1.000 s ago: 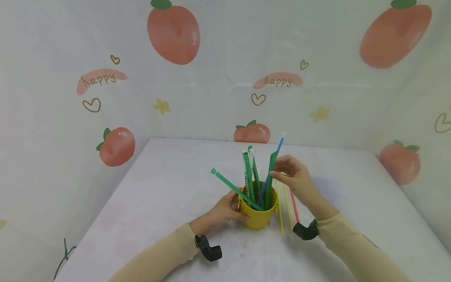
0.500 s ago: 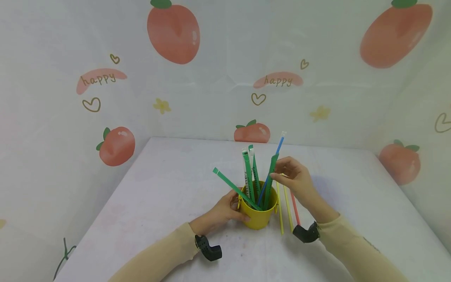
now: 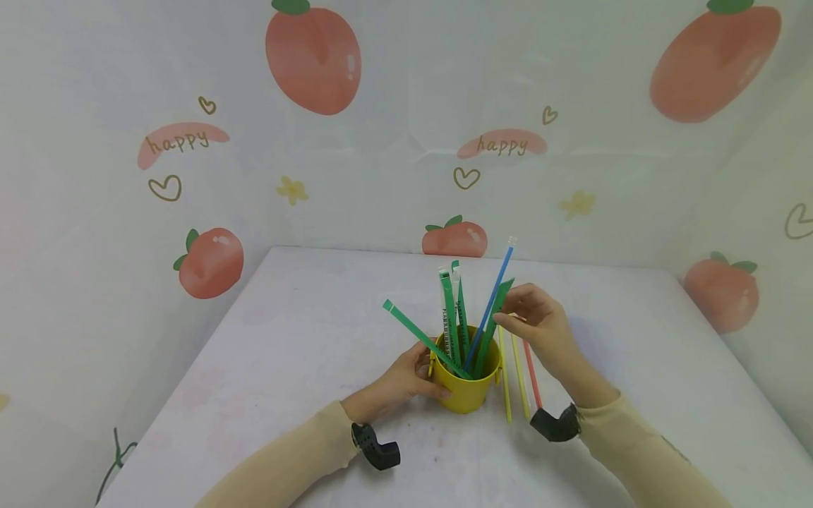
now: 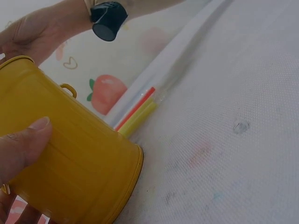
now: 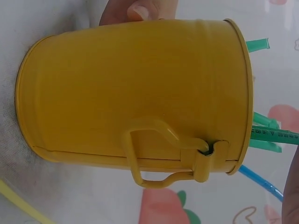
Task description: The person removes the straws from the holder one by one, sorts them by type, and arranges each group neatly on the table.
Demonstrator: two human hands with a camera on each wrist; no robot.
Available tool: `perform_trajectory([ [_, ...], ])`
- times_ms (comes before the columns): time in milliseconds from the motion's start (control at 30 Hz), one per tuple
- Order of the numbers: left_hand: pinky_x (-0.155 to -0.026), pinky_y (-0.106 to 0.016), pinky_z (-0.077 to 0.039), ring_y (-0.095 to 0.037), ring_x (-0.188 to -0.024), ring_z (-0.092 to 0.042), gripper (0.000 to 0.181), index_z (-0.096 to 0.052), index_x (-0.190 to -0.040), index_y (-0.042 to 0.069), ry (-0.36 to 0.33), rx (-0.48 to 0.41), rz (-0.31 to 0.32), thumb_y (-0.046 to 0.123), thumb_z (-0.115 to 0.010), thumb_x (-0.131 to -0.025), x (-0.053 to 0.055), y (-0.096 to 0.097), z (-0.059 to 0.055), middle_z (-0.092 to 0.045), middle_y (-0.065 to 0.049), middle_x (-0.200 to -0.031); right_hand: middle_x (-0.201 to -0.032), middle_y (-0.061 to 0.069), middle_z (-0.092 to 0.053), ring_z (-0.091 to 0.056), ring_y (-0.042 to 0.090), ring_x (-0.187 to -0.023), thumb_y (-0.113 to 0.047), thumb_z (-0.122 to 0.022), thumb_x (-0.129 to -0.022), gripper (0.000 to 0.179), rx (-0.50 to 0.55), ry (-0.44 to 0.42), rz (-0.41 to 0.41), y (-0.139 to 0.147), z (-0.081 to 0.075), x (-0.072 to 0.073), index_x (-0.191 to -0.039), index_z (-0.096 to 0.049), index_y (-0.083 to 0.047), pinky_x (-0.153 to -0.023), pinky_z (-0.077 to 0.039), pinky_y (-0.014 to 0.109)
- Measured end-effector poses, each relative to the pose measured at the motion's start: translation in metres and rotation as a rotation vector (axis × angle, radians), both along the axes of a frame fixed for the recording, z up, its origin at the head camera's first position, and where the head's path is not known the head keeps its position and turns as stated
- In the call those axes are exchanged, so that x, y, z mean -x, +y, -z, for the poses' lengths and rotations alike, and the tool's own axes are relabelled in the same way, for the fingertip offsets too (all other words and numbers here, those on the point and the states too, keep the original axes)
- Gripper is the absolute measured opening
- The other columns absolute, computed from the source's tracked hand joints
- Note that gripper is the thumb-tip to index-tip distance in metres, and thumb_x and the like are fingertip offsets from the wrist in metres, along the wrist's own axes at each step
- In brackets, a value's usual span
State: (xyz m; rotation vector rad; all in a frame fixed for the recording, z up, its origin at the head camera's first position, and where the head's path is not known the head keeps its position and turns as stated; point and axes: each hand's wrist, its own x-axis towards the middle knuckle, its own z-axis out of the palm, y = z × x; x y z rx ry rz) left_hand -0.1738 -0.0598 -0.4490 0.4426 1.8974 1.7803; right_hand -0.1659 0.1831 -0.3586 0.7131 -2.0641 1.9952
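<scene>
A yellow metal bucket point(image 3: 466, 398) stands upright on the table. My left hand point(image 3: 406, 381) holds it from the left, its thumb point(image 4: 28, 144) on the front wall. Over the right side of the rim, my right hand point(image 3: 540, 328) pinches a slim green wrapped straw point(image 3: 486, 342) whose lower end is inside the bucket. Crossing close by it leans a blue straw point(image 3: 498, 282) with a clear tip. Several other green wrapped straws point(image 3: 448, 310) stand in the bucket, and one green wrapped straw point(image 3: 413, 326) tilts far left over the rim. The lower ends are hidden.
To the right of the bucket, two yellow straws point(image 3: 519, 374) and a red straw point(image 3: 533, 377) lie on the white tabletop point(image 3: 286, 339). A small looped handle point(image 5: 159, 126) hangs on the bucket's side. Behind the table is a fruit-printed backdrop point(image 3: 381, 176).
My right hand has moved slightly right, and the top of the green wrapped straw has tilted right with it, away from the blue straw. My left hand and the bucket stay in place.
</scene>
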Motion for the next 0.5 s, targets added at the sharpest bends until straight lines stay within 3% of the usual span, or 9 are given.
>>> perform_trajectory([
  [333, -0.108, -0.046, -0.027, -0.024, -0.131, -0.034, 0.08, -0.042, -0.135, 0.024, -0.014, -0.003, -0.009, 0.004, -0.081, -0.067, 0.0022, 0.0006, 0.0032, -0.044, 0.004, -0.137, -0.093, 0.001, -0.06, -0.059, 0.014, -0.085, 0.016, -0.061, -0.078, 0.029, 0.148, 0.088, -0.072, 0.0037, -0.0024, -0.0063, -0.099, -0.057, -0.004, -0.074, -0.053, 0.022],
  [500, -0.108, -0.047, -0.025, -0.022, -0.129, -0.036, 0.08, -0.043, -0.134, 0.027, -0.013, -0.012, -0.006, 0.005, -0.081, -0.067, 0.0025, 0.0005, 0.0033, -0.046, 0.005, -0.135, -0.096, 0.002, -0.06, -0.06, 0.015, -0.086, 0.011, -0.064, -0.08, 0.027, 0.153, 0.088, -0.055, 0.0072, -0.0043, -0.0092, -0.1, -0.057, -0.005, -0.076, -0.053, 0.024],
])
